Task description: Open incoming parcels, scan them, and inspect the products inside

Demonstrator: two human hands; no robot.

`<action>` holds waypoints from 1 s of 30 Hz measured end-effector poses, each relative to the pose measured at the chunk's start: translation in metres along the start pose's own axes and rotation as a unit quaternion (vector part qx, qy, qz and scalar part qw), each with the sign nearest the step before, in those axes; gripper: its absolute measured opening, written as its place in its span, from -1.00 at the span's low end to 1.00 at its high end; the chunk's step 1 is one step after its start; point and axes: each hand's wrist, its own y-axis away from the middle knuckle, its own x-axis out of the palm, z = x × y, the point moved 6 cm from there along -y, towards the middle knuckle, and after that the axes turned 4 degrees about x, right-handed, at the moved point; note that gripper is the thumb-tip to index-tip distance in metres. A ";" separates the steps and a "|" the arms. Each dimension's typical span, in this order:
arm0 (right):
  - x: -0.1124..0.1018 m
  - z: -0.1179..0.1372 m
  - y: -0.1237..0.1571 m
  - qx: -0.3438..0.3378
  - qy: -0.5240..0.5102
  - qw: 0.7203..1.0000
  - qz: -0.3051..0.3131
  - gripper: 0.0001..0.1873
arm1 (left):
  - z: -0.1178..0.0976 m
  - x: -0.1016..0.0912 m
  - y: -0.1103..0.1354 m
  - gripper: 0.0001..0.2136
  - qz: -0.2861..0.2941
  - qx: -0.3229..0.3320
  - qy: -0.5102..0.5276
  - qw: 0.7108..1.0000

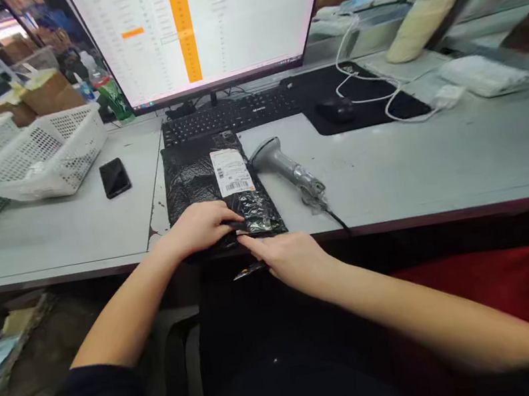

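A black plastic mailing bag [189, 178] lies flat at the front edge of the desk, with a white printed label [232, 171] and clear tape on it. My left hand [202, 225] rests on its lower part, fingers closed on a bit of the black plastic near the front edge. My right hand [295, 259] is at that same edge, its index finger touching the bag. Its other fingers curl around a slim black pointed tool [249, 270]; whether it is a pen or a knife I cannot tell. Right of the bag lies a grey barcode scanner [290, 168].
Behind the bag are a black keyboard [230, 116] and a monitor [210, 24]. A mouse [336, 110] sits on a black mat, with a white cable [393, 92] across it. At left are a phone [115, 177] and white plastic baskets [48, 160]; a green bottle [113, 98] stands behind.
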 end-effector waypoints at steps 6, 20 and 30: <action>0.006 -0.001 -0.002 0.044 -0.015 0.998 0.034 -0.42 | 0.020 -0.004 -0.014 -0.79 -0.092 -0.062 0.168 0.980; -0.049 -0.062 0.040 0.111 -0.019 0.987 -0.111 -0.69 | -0.004 0.013 -0.001 -0.64 -0.164 0.097 0.029 0.981; -0.050 -0.031 0.031 0.015 0.120 0.982 -0.144 -0.65 | -0.032 0.016 -0.007 -0.55 -0.058 0.046 -0.123 0.990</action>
